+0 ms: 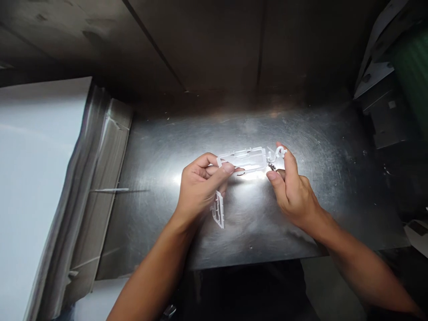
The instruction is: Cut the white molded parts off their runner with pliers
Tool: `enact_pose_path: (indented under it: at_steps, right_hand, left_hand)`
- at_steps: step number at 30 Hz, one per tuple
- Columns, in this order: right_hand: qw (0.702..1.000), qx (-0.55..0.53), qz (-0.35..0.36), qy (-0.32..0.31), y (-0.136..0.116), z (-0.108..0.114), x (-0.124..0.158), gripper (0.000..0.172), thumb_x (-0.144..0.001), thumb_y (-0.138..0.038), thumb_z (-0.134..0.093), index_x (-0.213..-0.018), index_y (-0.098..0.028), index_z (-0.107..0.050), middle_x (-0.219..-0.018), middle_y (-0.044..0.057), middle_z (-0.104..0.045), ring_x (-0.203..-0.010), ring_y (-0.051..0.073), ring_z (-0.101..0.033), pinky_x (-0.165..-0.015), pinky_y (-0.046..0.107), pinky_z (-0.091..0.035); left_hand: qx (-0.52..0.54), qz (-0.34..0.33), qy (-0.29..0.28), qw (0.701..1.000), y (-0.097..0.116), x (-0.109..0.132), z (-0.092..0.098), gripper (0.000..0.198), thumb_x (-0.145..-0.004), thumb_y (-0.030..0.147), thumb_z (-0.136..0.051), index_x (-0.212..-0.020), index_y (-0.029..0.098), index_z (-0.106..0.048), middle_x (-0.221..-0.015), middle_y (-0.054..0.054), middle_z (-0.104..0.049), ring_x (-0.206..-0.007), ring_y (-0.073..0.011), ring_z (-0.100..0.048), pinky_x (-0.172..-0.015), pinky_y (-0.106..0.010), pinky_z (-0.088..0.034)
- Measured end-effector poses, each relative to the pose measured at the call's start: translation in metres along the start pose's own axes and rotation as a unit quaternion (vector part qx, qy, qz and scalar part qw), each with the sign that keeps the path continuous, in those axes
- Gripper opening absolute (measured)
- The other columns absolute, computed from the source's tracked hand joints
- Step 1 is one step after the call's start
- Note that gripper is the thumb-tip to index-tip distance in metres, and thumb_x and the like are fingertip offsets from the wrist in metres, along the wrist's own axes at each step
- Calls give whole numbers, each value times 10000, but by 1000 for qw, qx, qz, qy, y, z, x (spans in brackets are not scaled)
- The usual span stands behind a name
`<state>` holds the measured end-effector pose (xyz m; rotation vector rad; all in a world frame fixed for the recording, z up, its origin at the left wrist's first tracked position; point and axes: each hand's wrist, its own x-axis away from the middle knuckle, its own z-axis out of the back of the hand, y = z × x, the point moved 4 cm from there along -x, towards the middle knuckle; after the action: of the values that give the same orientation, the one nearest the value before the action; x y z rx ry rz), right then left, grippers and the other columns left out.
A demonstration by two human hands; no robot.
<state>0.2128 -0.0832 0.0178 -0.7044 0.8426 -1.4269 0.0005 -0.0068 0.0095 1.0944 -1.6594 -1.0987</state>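
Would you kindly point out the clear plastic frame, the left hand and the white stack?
Clear plastic frame [252,158]: head view, on its middle panel.
Left hand [200,185]: head view, near the thumb's base.
White stack [35,165]: head view, on its top.

In our left hand [200,183] we see a smooth, translucent plastic frame [252,158], in our right hand [297,192] a shiny metal tool [272,166], beneath both a glossy, scratched metal table [261,218], and left of them matt, paper-like sheets [36,169].
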Motion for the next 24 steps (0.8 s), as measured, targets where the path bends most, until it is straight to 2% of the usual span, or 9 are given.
enact_pose_path:
  at_steps: [2,4,7,10,15,24]
  right_hand:
    - [1000,2,2,7,1,0,0,647,-1240,-446,-415,-1747,-67,-282,-698,-54,-550,-494,212,-505,-551,351,-382]
    - [1000,-9,5,5,2,1,0,658,-1243,-454,-422,-1764,-84,-267,-694,-57,-547,-498,211,-506,-559,350,-390]
    - [999,-49,4,-13,4,2,-1,657,-1255,-490,-420,-1774,-115,-275,-710,-51,-555,-545,213,-526,-580,340,-414]
    - [994,-106,-6,-38,4,2,-1,638,-1269,-508,-425,-1772,-143,-285,-741,-51,-563,-564,197,-514,-577,319,-426]
    - [980,-185,-18,-73,2,0,1,586,-1288,-468,-432,-1769,-166,-285,-767,-61,-569,-568,163,-505,-559,276,-432]
    - [976,-199,4,-85,4,1,2,587,-1299,-472,-446,-1795,-215,-264,-784,-57,-583,-581,164,-507,-557,268,-438]
  left_hand:
    - [0,-1,5,1000,0,0,0,539,-853,464,-1038,-849,195,-571,-520,61,-533,-376,-70,-407,-370,-134,-327]
    - [-3,-2,11,1000,1,-1,-1,561,-830,479,-1051,-847,191,-569,-547,37,-583,-372,-72,-420,-365,-134,-329]
    - [5,6,17,1000,0,-3,0,584,-803,499,-1060,-870,186,-572,-687,-39,-721,-360,-67,-427,-342,-139,-313]
    - [26,10,14,1000,-1,-5,0,556,-821,473,-1048,-902,180,-583,-809,-89,-783,-356,-56,-414,-331,-139,-310]
    - [43,11,11,999,-2,-5,0,499,-850,421,-1032,-914,171,-605,-824,-98,-789,-364,-48,-408,-337,-130,-300]
    - [51,46,5,998,-2,-6,-1,531,-808,458,-1041,-910,158,-615,-824,-62,-758,-373,-38,-418,-338,-127,-294]
